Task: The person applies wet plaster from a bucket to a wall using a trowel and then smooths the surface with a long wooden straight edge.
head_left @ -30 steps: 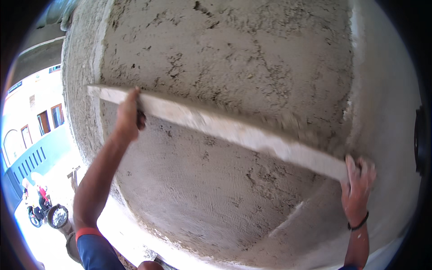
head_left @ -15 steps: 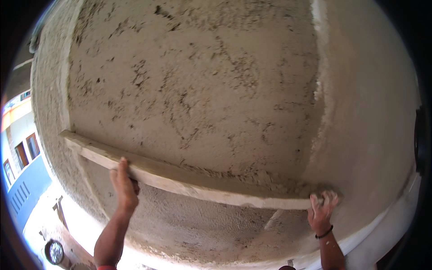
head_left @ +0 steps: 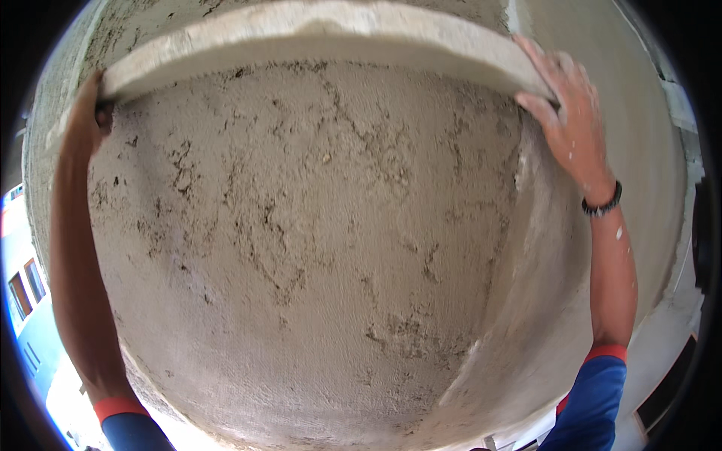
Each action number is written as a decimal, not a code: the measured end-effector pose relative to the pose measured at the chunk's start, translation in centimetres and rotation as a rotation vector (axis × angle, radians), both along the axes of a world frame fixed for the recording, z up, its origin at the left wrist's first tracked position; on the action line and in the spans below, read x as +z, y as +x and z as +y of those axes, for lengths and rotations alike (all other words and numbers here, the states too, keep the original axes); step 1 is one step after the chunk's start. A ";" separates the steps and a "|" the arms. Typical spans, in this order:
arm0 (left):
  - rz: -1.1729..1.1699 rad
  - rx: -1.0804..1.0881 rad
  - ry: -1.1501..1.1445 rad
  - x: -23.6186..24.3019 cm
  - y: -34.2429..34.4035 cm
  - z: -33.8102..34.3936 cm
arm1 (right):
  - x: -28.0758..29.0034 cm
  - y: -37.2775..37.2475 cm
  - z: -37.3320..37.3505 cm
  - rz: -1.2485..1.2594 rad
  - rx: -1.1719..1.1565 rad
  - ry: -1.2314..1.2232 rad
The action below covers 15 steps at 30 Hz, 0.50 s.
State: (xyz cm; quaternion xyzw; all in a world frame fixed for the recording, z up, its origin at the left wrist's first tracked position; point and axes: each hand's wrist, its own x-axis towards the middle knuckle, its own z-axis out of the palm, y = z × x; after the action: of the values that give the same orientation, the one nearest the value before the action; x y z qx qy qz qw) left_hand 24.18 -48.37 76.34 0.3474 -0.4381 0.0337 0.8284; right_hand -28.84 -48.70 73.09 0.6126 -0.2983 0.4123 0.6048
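A long, pale straightedge board (head_left: 323, 37) lies across the upper part of a wall coated in rough grey-brown plaster (head_left: 316, 188). My left hand (head_left: 92, 124) grips the board near its left end, fingers curled round the lower edge. At the right end, my right hand (head_left: 568, 105) clasps the board with the thumb below and the fingers over its top; plaster smears its skin. A dark bracelet (head_left: 602, 200) circles the right wrist. Pits and cracks mark the plaster below the board.
A smoother plastered strip (head_left: 639, 150) runs down the right side, beside a pale ridge (head_left: 519, 195). Beyond the wall's left edge, a building with windows (head_left: 26, 286) and a blue wall (head_left: 34, 342) shows. A dark opening (head_left: 665, 383) lies at the lower right.
Both hands have carried the board from low on the wall up to its upper part. My arms are now stretched upward, and the plaster under the board is exposed.
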 end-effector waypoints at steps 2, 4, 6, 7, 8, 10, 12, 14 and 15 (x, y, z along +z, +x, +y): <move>0.012 0.091 0.014 4.4 1.7 1.0 | 3.9 1.5 1.0 0.052 0.017 -0.056; 0.041 0.107 0.139 9.5 5.3 0.6 | 7.6 4.1 2.2 -0.076 -0.029 -0.021; -0.062 -0.010 0.049 12.0 6.0 -0.4 | 13.3 2.9 0.7 0.004 -0.096 -0.104; -0.161 -0.121 -0.055 13.2 6.8 -1.3 | 15.9 2.7 -0.1 0.086 -0.154 -0.198; -0.062 0.034 0.117 16.2 9.6 -1.9 | 17.1 3.4 -0.2 0.092 -0.149 -0.178; -0.086 0.017 0.136 18.2 9.0 0.1 | 19.6 4.6 1.7 0.014 0.101 0.060; -0.106 -0.009 0.176 18.6 9.1 0.7 | 21.1 4.3 1.2 0.066 0.114 0.076; -0.028 -0.170 0.217 18.1 10.4 0.8 | 20.9 4.0 1.3 0.118 0.114 0.095; 0.011 -0.254 0.236 17.4 11.2 0.4 | 20.2 3.9 1.3 0.128 0.103 0.131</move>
State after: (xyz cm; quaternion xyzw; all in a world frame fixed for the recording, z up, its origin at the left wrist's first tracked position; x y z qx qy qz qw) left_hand 35.34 -47.97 93.74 0.3845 -0.4748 -0.1247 0.7818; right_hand -24.89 -47.38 93.32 0.6902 -0.2536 0.3825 0.5595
